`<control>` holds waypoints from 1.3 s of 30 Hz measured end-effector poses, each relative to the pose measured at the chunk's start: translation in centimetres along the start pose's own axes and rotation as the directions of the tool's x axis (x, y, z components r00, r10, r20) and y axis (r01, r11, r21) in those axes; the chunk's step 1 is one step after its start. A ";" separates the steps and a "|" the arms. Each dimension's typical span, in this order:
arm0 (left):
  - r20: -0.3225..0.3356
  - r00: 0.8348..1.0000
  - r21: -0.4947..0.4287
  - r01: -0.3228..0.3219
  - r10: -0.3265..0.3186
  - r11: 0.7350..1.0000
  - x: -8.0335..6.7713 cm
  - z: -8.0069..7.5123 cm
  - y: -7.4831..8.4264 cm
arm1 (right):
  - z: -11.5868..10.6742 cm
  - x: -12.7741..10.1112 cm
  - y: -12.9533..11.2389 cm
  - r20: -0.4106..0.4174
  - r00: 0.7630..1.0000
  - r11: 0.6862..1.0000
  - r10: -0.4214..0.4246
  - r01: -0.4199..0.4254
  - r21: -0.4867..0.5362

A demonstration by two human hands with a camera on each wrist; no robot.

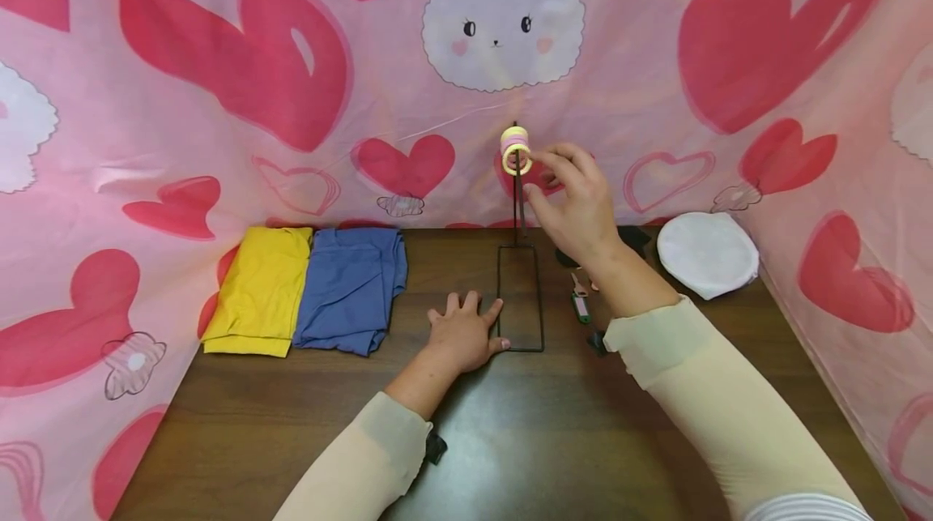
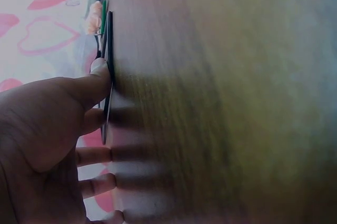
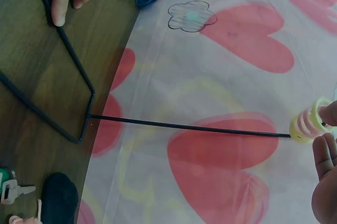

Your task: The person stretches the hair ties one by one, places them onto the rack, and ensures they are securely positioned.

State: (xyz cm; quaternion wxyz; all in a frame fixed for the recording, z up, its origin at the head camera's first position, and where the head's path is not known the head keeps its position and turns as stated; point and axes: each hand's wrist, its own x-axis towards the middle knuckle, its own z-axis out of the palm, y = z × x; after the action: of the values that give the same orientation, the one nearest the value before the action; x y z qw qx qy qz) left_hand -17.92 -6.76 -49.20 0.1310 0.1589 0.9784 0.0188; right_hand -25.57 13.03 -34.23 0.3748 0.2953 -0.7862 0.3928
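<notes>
A black wire stand [image 1: 542, 294] has a flat rectangular base on the table and an upright with an arm at its top. Several yellow and pink rings [image 1: 515, 140] sit around that arm. My right hand [image 1: 583, 201] is at the front ring, index fingertip touching or nearly touching its right side. The thumb is just below, with a gap between the two tips. In the right wrist view the fingertips [image 3: 325, 148] partly cover the ring end. My left hand [image 1: 462, 335] lies with fingers spread on the table, thumb and index finger at the base wire.
Folded yellow cloth [image 1: 262, 294] and folded blue cloth [image 1: 350, 290] lie at the left. A white round pouch [image 1: 707, 254] lies at the right. Between it and the stand are a key with a green tag [image 1: 580, 308] and a black item [image 3: 59, 197]. Patterned pink fabric encloses the table's back and sides.
</notes>
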 end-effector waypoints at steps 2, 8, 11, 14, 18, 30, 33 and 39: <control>-0.002 1.000 -0.001 0.001 -0.001 1.000 0.0 0.0 0.0 | -0.4 -0.5 -0.1 0.004 1.000 1.000 0.006 -0.006 0.010; 0.000 1.000 -0.004 0.008 -0.008 1.000 0.0 0.0 0.0 | -1.8 -2.5 -0.6 0.009 1.000 0.999 0.026 -0.026 -0.019; -0.001 1.000 -0.002 0.009 -0.009 1.000 -0.1 0.1 0.1 | -2.6 -3.6 -0.7 0.024 0.999 0.999 0.023 -0.022 -0.041; -0.005 1.000 -0.003 0.009 -0.009 1.000 -0.1 0.1 0.0 | -3.2 -4.8 -0.8 0.026 0.999 0.999 0.028 -0.027 -0.029; -0.001 1.000 -0.004 0.015 -0.016 1.000 -0.2 0.1 0.0 | -3.9 -6.2 -0.9 0.023 0.999 0.999 0.031 -0.030 -0.010; -0.003 1.000 -0.004 0.021 -0.021 1.000 -0.6 -0.4 0.1 | -6.2 -10.3 -0.4 0.019 0.998 0.998 0.061 -0.061 -0.003; -0.002 1.000 -0.002 0.020 -0.020 1.000 -0.7 -0.5 0.2 | -7.0 -11.2 -0.1 0.013 0.998 0.998 0.056 -0.056 -0.016; -0.003 1.000 0.020 0.021 -0.021 1.000 -0.6 -0.5 0.3 | -8.5 -13.2 0.1 0.032 0.998 0.995 0.061 -0.058 -0.076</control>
State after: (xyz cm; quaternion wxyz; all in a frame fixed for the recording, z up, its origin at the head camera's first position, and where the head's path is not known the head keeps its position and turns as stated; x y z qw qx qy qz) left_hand -17.40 -6.64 -48.51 0.1284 0.1500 0.9803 0.0079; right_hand -15.40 22.44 -41.67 0.3602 0.2641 -0.8151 0.3689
